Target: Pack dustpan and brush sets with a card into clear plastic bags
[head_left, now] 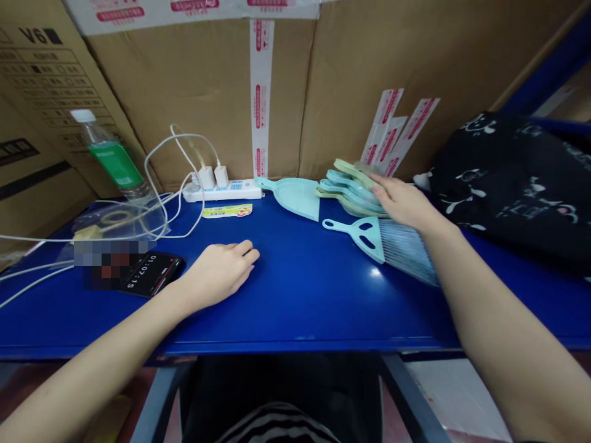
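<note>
My right hand (402, 201) lies on a stack of small pastel dustpans (347, 187) at the back right of the blue table (295, 301), its fingers curved over them. Just in front of it lies a mint hand brush (385, 243) with pale bristles. A single light-blue dustpan (295, 195) lies apart to the left of the stack. My left hand (221, 271) rests palm down on the table, fingers loosely curled, holding nothing. A black phone (152, 274) showing a timer lies right beside its wrist.
A white power strip (224, 189) with two chargers and trailing white cables sits at the back. A clear bottle (113, 157) with a green label stands at the left. Cardboard boxes (207, 92) wall the back; a black patterned bag (512, 178) lies at the right.
</note>
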Demonstrator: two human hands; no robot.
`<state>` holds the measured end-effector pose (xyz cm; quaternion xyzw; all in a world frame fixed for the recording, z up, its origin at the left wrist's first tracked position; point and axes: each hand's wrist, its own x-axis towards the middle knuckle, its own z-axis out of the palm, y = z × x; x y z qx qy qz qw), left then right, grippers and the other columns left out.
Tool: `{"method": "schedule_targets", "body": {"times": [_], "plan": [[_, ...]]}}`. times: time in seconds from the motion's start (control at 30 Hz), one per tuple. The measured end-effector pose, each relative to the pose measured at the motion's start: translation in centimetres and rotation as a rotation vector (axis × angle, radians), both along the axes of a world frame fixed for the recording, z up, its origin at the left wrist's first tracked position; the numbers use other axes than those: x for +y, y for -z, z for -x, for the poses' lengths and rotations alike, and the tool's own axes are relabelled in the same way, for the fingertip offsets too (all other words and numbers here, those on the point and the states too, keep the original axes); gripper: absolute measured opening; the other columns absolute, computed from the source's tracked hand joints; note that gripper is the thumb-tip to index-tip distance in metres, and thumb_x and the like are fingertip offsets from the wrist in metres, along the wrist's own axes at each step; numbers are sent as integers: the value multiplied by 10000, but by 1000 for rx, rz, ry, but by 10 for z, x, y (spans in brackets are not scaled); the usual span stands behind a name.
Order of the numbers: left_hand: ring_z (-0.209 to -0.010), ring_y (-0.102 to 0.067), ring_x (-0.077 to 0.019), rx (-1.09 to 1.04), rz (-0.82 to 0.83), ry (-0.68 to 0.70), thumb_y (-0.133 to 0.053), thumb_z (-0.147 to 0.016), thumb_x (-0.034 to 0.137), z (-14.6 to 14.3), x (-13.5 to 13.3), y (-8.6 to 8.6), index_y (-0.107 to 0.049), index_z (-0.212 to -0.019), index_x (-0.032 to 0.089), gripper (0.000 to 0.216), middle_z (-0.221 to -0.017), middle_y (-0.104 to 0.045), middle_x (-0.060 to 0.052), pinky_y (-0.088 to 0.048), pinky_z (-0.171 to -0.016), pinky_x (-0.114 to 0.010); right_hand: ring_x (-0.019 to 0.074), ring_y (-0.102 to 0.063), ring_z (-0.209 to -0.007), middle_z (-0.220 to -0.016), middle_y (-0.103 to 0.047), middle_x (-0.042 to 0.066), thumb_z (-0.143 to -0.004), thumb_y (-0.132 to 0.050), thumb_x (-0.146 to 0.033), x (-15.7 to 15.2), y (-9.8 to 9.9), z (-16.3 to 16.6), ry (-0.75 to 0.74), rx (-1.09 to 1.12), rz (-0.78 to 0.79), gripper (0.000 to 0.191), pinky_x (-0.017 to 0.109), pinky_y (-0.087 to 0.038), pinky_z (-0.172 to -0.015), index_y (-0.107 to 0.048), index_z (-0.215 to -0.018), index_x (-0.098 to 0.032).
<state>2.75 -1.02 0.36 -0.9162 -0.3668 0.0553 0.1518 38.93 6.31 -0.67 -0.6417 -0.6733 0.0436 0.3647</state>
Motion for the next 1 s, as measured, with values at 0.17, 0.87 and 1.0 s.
{"method": "schedule_targets", "body": {"times": [0.17, 0.87, 1.0], "plan": [[-716, -671, -185, 11, 14, -11, -469, -942, 174, -1, -1, -1, -610, -979, 179, 146, -954, -658, -44, -483, -608, -288, 400, -418, -1311, -1278, -611, 136, -898, -485, -371, 6, 9, -2, -28, 41, -43, 328, 602, -253, -1107, -611, -1162, -223], [-771, -669, -201, 63, 61, -74, -428, -973, 196, -3, -3, 0, -575, -1015, 164, 156, -997, -630, -63, -489, -654, -311, 415, -461, -1281, -1352, -513, 205, -934, -416, -406, -10, -1, 34, -190, -621, -164, 524, 620, -387, -1041, -505, -1390, -164], [-771, -669, -205, 69, 56, -87, -421, -974, 193, -2, -2, 1, -575, -1017, 162, 162, -996, -626, -67, -490, -651, -314, 428, -447, -1294, -1345, -539, 204, -920, -433, -426, -14, 1, 44, -236, -700, -123, 485, 617, -413, -1017, -596, -1293, -162]]}}
